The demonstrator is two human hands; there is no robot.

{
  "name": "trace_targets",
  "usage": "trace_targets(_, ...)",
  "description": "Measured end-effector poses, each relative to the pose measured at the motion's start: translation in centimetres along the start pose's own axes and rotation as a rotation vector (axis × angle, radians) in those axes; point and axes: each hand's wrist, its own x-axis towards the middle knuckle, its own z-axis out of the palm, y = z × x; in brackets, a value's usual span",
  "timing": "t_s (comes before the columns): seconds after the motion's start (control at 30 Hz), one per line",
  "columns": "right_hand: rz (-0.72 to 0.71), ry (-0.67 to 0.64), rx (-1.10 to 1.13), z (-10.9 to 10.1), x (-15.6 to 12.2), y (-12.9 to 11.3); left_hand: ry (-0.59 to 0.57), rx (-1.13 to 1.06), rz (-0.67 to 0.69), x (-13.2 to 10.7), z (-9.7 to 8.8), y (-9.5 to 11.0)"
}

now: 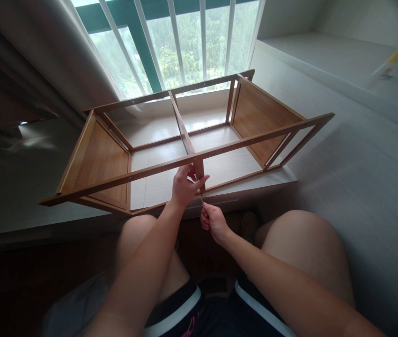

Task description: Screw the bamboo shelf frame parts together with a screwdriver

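A wooden rack frame (121,175) lies on its side on a low white ledge in front of me. My left hand (184,186) grips the lower end of the frame's middle slat (182,128) where it meets the front rail. Just below it, my right hand (213,219) is closed round a thin metal tool (202,200) whose tip points up at that joint. My bare knees sit on either side below.
A barred window (185,42) and a pale curtain (62,51) stand behind the frame. The white ledge (342,154) runs to the right, and a yellow-handled object (395,58) lies blurred on the raised sill at the far right. Dark floor lies to my left.
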Motion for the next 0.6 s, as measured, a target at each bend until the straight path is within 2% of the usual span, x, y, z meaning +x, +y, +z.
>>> trace_targets(0.1, -0.240, 0.183, -0.457, -0.4, 0.2, -0.2, 0.000, -0.006, 0.002, 0.0, 0.0, 0.0)
trace_targets(0.2, -0.380, 0.264, -0.775, -0.8, 0.2, -0.9, 0.003, 0.001, -0.001, 0.0, 0.0, 0.0)
trace_targets(0.33, -0.389, 0.270, -0.961, -0.9, 0.3, -1.4, 0.002, 0.014, -0.010, 0.0, 0.0, 0.1)
trace_targets(0.6, -0.370, 0.313, -1.166, -1.0, 0.8, -1.1, 0.012, 0.013, 0.002, -0.1, 0.1, 0.1)
